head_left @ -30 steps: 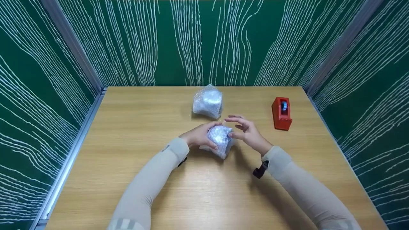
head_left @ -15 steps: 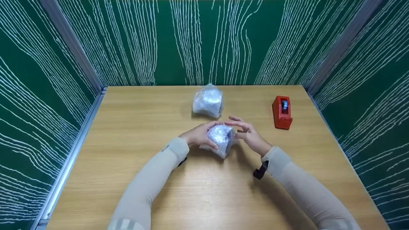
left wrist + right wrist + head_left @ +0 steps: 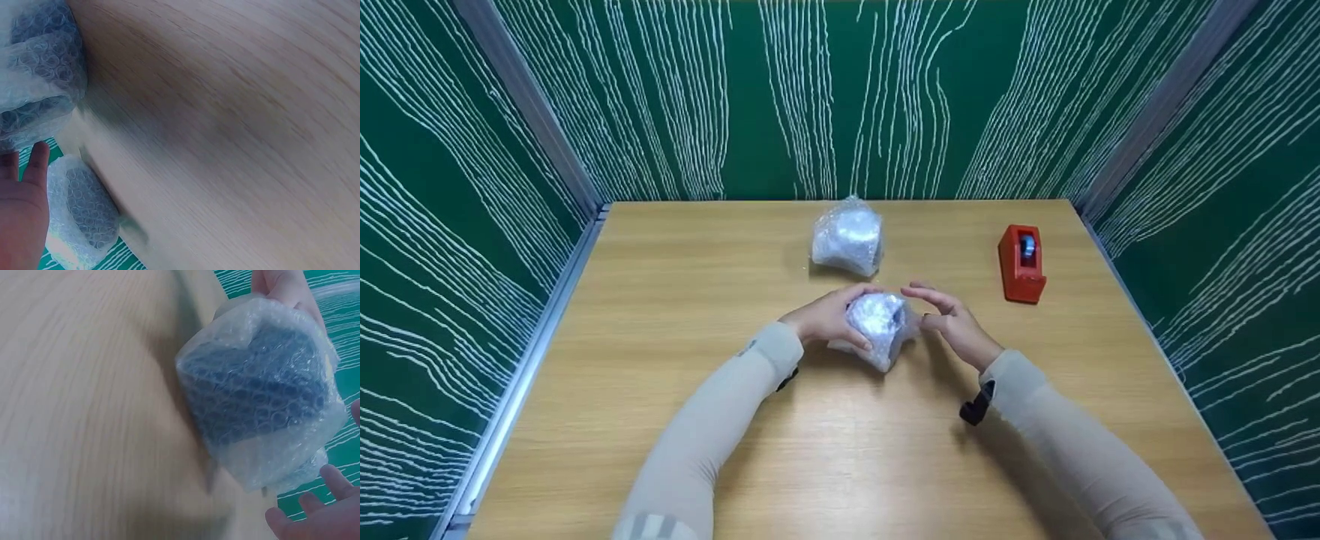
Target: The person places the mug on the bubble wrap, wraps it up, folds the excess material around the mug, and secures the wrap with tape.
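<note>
A bubble-wrapped bundle [image 3: 876,324] sits at the middle of the wooden table; what is inside cannot be made out. My left hand [image 3: 831,319] grips it from the left, thumb on the near side and fingers around the far side. Close to the bundle's right side, my right hand [image 3: 954,327] hovers with fingers spread and nothing held. In the right wrist view, the fingers [image 3: 315,517] stand apart from the wrap [image 3: 259,394]. The left wrist view shows the bundle's folded wrap [image 3: 42,67] above the left hand [image 3: 22,219].
A second bubble-wrapped bundle [image 3: 847,238] stands just behind, near the table's back edge. Toward the back right is a red tape dispenser [image 3: 1021,264] with a roll in it. Green panels with white lines [image 3: 870,97] enclose the table [image 3: 697,247] at the back and sides.
My right hand has drawn back a little to the right from the bundle, its thumb and fingers coming away from the wrap. The left hand keeps its hold in the same spot.
</note>
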Action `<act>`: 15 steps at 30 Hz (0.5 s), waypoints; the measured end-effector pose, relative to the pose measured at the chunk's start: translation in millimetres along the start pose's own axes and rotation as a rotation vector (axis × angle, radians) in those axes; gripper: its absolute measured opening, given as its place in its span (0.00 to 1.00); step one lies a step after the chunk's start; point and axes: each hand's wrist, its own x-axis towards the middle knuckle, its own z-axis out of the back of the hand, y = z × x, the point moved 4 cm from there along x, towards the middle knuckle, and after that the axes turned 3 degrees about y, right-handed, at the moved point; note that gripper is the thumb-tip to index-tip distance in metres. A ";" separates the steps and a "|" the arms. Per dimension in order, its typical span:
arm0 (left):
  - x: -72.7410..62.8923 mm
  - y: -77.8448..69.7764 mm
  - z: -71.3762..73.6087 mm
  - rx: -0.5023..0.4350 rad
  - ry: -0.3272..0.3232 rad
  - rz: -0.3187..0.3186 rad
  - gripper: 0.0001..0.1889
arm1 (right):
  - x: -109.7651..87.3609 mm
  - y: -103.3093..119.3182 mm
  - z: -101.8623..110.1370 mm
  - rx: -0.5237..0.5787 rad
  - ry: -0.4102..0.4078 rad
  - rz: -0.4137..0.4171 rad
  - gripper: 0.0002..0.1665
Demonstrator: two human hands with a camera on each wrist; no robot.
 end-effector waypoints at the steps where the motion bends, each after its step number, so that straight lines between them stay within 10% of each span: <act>1: -0.2 0.0 -0.1 0.002 0.001 0.000 0.56 | 0.0 -1.7 0.5 0.002 -0.006 -0.005 0.36; 15: -1.4 -1.4 -0.4 0.000 -0.007 0.009 0.55 | -0.6 -11.9 3.7 -0.001 -0.068 -0.062 0.32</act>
